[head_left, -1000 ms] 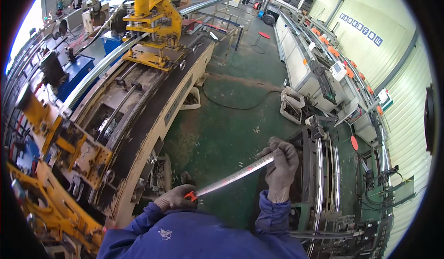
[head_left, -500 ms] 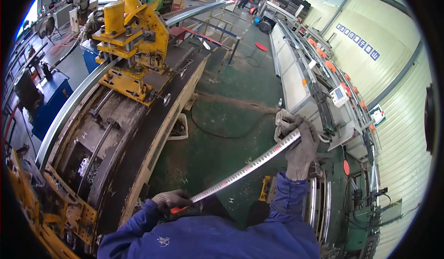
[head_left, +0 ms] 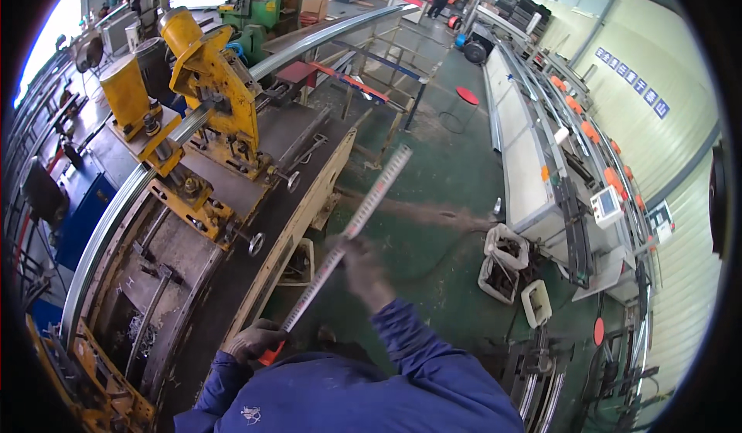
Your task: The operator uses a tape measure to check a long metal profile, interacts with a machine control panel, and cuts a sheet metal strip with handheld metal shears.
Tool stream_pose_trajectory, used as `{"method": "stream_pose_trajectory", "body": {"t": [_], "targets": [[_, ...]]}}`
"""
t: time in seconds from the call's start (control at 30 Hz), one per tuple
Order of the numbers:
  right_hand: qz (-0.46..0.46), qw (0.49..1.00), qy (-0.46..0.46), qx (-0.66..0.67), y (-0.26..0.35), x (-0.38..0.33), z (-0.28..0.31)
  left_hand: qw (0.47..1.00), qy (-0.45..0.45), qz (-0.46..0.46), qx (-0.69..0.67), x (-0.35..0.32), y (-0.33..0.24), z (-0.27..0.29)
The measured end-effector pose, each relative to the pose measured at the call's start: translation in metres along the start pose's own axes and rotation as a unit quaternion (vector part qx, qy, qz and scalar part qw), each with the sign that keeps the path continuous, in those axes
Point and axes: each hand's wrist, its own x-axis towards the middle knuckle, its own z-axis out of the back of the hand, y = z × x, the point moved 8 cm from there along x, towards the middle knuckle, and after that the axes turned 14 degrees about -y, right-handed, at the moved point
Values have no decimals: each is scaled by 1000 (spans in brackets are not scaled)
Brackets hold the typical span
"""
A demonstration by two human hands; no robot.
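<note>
My left hand, in a dark grey glove, is closed around the tape measure near my body; a bit of its red case shows below the fingers. The long white blade slants up and away from it, its far end loose in the air above the green floor. Partway along the blade is my right hand, also gloved and smeared by motion. Its fingertips reach the blade's edge, but whether they grip it cannot be made out.
A yellow press stands on the long workbench at left, with a curved metal profile running through it. White bins sit on the floor at right. Beyond them a long machine lines the wall. A red stool stands farther off.
My right hand has left the blade's far end and moved left to partway along it. The blade has swung left and points farther ahead. My view has shifted left.
</note>
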Motion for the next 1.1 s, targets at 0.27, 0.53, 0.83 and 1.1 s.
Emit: {"method": "stream_pose_trajectory", "body": {"t": [0.27,0.53,0.83,1.1], "targets": [[-86,992,84,-21,-72,92,-115,995,21,-88,-34,127,-78,23],[38,993,-115,10,27,263,-123,990,46,-111,-75,216,-130,95],[39,961,-208,180,73,403,-47,981,93,-125,-116,275,-7,120],[7,968,-206,144,32,475,-3,998,61,32,-15,257,-116,105]]}}
